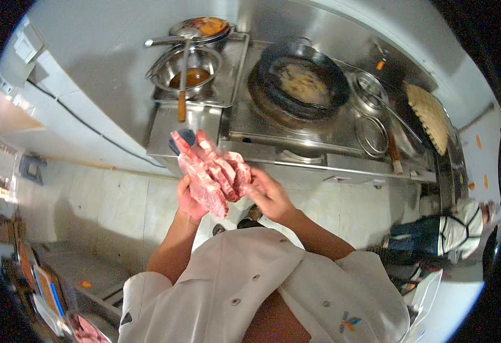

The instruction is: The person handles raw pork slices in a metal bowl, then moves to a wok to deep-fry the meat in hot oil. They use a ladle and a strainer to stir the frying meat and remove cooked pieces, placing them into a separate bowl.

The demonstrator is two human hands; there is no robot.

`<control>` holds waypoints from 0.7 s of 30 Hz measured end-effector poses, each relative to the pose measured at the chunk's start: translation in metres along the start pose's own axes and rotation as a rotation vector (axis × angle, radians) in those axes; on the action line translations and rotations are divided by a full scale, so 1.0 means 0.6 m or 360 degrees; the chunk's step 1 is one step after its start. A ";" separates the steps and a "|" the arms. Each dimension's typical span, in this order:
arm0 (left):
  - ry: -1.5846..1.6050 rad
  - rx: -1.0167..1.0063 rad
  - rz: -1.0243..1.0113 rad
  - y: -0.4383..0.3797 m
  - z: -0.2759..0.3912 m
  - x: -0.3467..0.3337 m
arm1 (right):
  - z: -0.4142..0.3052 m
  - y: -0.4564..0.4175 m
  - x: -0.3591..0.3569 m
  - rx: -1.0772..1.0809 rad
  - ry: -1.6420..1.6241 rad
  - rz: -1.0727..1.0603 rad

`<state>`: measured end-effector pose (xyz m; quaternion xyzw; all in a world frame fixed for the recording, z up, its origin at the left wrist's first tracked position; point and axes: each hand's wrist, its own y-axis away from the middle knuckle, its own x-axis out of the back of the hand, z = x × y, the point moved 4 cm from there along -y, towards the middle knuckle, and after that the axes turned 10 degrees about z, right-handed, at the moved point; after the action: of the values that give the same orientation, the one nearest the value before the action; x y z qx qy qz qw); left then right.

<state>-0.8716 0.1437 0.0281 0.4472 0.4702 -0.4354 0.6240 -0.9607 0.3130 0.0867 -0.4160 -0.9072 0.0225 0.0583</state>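
Several raw bone-in meat chops [203,182] are fanned out between my two hands, in front of the stove's edge. My left hand [190,201] holds them from the left and below, with its thumb against the nearest chop. At the right end of the chops, my right hand [272,195] has its fingers on the last piece, slightly blurred. Beyond them a black wok [304,81] sits on the burner with a brownish liquid in it. A steel bowl [186,70] of brown liquid stands back left, a ladle [182,98] with a wooden handle lying across it.
A dish of orange food [207,26] stands behind the bowl. Right of the wok are a steel pot [368,88], a round strainer [371,136] and a woven lid [428,115]. Another person [456,231] is at the far right. A container of raw meat [85,328] is at lower left.
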 end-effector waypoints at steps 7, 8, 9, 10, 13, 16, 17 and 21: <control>-0.0174 -0.0052 0.0126 0.060 -0.022 0.034 | -0.020 0.027 -0.025 -0.0037 0.0745 0.0158; -0.0155 0.0007 0.0065 0.065 -0.026 0.038 | -0.030 0.023 -0.021 -0.0005 0.0797 0.0168; -0.0135 0.0061 0.0004 0.067 -0.028 0.044 | -0.037 0.018 -0.014 0.0030 0.0850 0.0174; -0.0111 0.0110 -0.0047 0.071 -0.030 0.048 | -0.044 0.009 -0.011 0.0060 0.0908 0.0100; -0.0134 0.0065 0.0003 0.071 -0.038 0.058 | -0.064 -0.025 -0.005 0.0081 0.1066 -0.0187; -0.0039 0.0031 -0.0002 0.073 -0.054 0.069 | -0.046 -0.044 -0.016 -0.0027 0.1273 -0.0366; -0.0016 -0.0011 0.0032 0.077 -0.059 0.073 | -0.039 -0.041 -0.020 0.0045 0.1250 -0.0292; -0.0006 -0.0076 -0.0052 0.097 -0.078 0.065 | -0.032 -0.025 -0.027 0.0256 0.1215 -0.0230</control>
<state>-0.8178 0.1969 -0.0089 0.4236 0.4867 -0.4351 0.6281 -0.9590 0.2906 0.1058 -0.3237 -0.8426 -0.0670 0.4251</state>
